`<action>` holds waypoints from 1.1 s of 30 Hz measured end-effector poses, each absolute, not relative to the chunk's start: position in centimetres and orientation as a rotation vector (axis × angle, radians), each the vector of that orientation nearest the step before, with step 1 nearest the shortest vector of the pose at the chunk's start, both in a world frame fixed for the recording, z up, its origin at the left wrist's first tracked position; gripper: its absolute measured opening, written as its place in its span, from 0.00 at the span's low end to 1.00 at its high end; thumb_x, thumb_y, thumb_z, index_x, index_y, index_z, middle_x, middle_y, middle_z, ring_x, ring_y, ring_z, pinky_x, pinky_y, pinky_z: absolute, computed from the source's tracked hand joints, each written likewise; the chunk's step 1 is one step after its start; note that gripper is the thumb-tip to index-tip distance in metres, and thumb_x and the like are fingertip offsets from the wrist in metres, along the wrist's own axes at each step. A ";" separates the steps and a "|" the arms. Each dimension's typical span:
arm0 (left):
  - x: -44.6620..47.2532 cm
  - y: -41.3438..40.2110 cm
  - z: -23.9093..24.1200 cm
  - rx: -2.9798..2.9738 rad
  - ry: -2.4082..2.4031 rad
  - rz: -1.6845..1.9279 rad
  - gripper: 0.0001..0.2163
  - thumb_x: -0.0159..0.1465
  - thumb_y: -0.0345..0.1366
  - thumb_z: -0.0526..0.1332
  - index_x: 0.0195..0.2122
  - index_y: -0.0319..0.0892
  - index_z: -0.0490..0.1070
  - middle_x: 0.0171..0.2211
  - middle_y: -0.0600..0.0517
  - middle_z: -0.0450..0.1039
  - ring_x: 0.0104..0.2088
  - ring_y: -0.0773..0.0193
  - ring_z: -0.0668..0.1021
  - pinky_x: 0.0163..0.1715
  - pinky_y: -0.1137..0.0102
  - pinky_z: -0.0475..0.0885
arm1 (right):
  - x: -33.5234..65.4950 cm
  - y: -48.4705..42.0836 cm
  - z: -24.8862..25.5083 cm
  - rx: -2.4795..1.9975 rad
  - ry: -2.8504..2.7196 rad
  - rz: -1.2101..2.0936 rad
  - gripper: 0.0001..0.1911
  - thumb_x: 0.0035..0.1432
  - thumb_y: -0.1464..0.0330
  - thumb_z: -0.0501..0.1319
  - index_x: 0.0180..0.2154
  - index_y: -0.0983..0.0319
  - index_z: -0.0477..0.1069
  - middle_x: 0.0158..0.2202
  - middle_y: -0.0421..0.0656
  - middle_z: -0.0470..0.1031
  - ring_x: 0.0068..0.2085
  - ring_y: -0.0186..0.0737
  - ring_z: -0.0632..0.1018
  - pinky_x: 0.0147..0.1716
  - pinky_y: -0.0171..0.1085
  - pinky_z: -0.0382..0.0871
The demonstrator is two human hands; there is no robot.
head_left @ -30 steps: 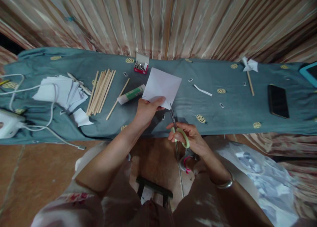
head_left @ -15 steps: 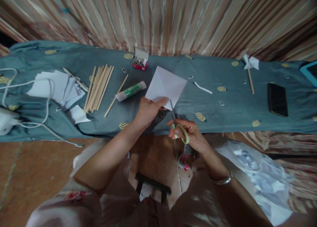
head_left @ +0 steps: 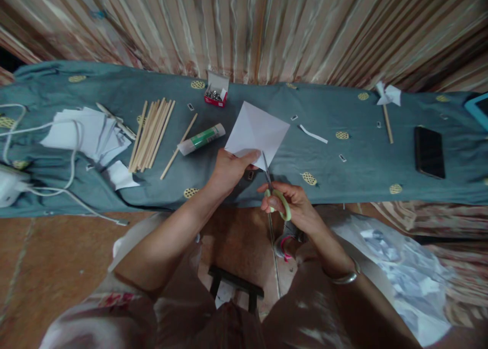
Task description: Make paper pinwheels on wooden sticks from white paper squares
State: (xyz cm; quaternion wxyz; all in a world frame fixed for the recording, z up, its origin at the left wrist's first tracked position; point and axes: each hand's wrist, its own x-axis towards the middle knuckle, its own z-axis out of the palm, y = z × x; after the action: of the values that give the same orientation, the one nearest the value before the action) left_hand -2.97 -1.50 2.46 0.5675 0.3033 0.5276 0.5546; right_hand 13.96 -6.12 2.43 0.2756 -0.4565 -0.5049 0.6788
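A square sheet of white paper (head_left: pixel 257 128) with crease lines is pinched at its near left edge by my left hand (head_left: pixel 233 168), thumb on top. My right hand (head_left: pixel 292 201) grips a pair of scissors (head_left: pixel 281 205) with pale green handles, fingers through the loops. The blades reach over the paper's near corner, close to my left thumb. Just left of the paper lies a glue stick (head_left: pixel 202 138) with a green label, resting across a single wooden stick (head_left: pixel 168 166).
Beyond the paper stands an open red box (head_left: pixel 216 100) of small metal pieces. Wooden sticks (head_left: pixel 150 135), stacked paper (head_left: pixel 82 133) and a white cable (head_left: pixel 72 171) lie left. Rightward are a paper strip (head_left: pixel 313 134), a paper pinwheel (head_left: pixel 388 95) and a phone (head_left: pixel 429 152).
Almost nothing differs. The paper, both hands and the scissors keep nearly the same place, while the view shifts very slightly.
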 end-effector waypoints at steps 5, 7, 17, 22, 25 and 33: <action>-2.9 -1.5 2.5 0.700 1.244 1.305 0.11 0.44 0.37 0.72 0.26 0.38 0.76 0.26 0.52 0.78 0.26 0.65 0.77 0.26 0.71 0.75 | 13.9 -6.2 2.5 -1.224 -1.367 1.790 0.22 0.46 0.50 0.71 0.35 0.59 0.77 0.23 0.37 0.74 0.23 0.32 0.72 0.23 0.32 0.68; -2.9 -1.5 2.6 0.691 1.239 1.311 0.11 0.43 0.37 0.72 0.26 0.38 0.76 0.26 0.52 0.78 0.25 0.66 0.77 0.25 0.72 0.75 | 13.9 -6.2 2.5 -1.225 -1.351 1.799 0.22 0.45 0.50 0.72 0.35 0.59 0.77 0.22 0.37 0.73 0.23 0.31 0.72 0.23 0.31 0.67; -3.0 -1.5 2.6 0.706 1.230 1.308 0.10 0.44 0.37 0.72 0.26 0.38 0.76 0.26 0.52 0.77 0.26 0.65 0.77 0.26 0.70 0.75 | 13.8 -6.2 2.7 -1.213 -1.300 1.824 0.22 0.43 0.52 0.73 0.35 0.59 0.76 0.20 0.35 0.71 0.22 0.30 0.71 0.23 0.31 0.68; -2.9 -1.5 2.7 0.698 1.228 1.308 0.12 0.44 0.37 0.71 0.27 0.37 0.76 0.27 0.51 0.78 0.26 0.65 0.77 0.26 0.71 0.75 | 13.7 -6.2 2.6 -1.222 -1.322 1.810 0.22 0.44 0.51 0.73 0.35 0.60 0.76 0.20 0.35 0.70 0.22 0.30 0.70 0.22 0.31 0.67; -2.9 -1.5 2.8 0.690 1.200 1.313 0.12 0.43 0.37 0.71 0.27 0.37 0.76 0.27 0.52 0.78 0.26 0.65 0.77 0.27 0.70 0.76 | 13.7 -6.2 2.6 -1.226 -1.296 1.821 0.23 0.43 0.52 0.73 0.35 0.60 0.75 0.20 0.34 0.70 0.21 0.29 0.70 0.22 0.30 0.66; -2.8 -1.7 2.8 0.744 1.236 1.270 0.08 0.43 0.37 0.69 0.22 0.39 0.74 0.25 0.52 0.77 0.25 0.65 0.77 0.26 0.71 0.75 | 13.8 -6.3 2.7 -1.244 -1.338 1.787 0.24 0.44 0.49 0.72 0.34 0.61 0.75 0.20 0.35 0.70 0.22 0.29 0.69 0.22 0.30 0.65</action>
State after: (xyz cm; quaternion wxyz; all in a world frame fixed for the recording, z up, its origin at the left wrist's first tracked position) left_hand -2.79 -1.68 2.82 0.5727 0.3172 0.5273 0.5416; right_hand 13.76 -6.30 2.71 0.2887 -0.4661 -0.5013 0.6694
